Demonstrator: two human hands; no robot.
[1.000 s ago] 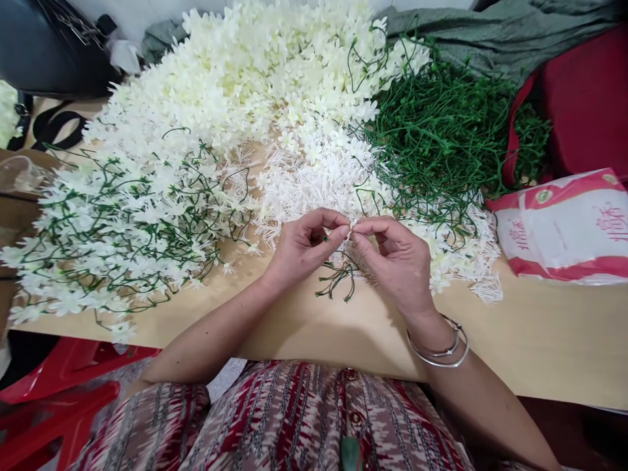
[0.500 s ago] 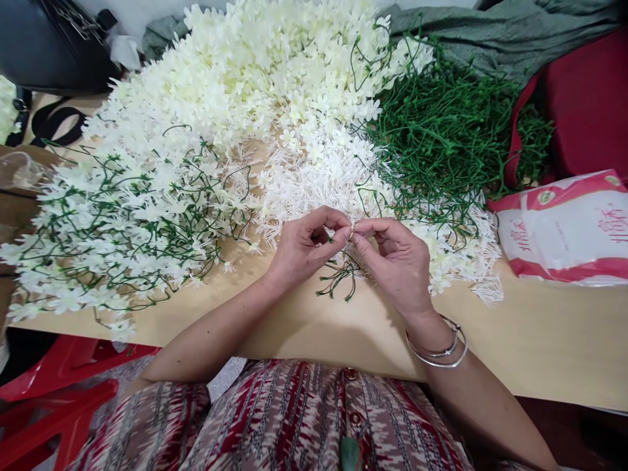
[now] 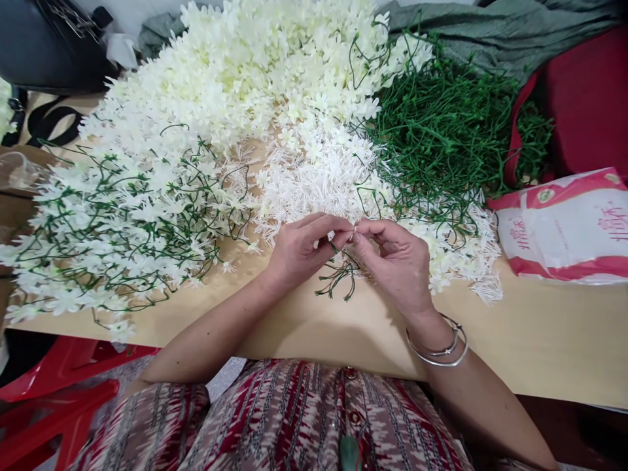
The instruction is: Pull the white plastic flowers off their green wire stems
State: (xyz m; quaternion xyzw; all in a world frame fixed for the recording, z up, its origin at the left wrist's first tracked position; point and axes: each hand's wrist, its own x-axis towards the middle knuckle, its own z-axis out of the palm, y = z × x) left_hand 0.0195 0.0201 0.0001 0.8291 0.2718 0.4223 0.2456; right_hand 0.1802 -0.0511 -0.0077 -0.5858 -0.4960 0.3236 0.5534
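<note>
My left hand (image 3: 301, 252) and my right hand (image 3: 397, 261) meet fingertip to fingertip above the table (image 3: 304, 320). Between the left fingers shows a bit of green plastic stem (image 3: 335, 248); most of it is hidden. The right thumb and forefinger pinch a small white flower part (image 3: 352, 232), which the left fingertips also touch. Just below the hands lie a few loose green stems (image 3: 343, 278). Behind them spreads a heap of thin white stamens (image 3: 314, 180). To the left is a pile of white artificial flowers on green stems (image 3: 137, 222).
A tall heap of cream-white petals (image 3: 245, 65) fills the back. Bare green stems (image 3: 441, 131) are piled at right, beside a red bag (image 3: 583, 104) and a pink-and-white packet (image 3: 564, 226). A black bag (image 3: 53, 49) sits back left; red stools (image 3: 63, 373) stand below the table.
The left fingers have straightened a little and shifted slightly at the pinch. The right hand is nearly still, and the piles are the same.
</note>
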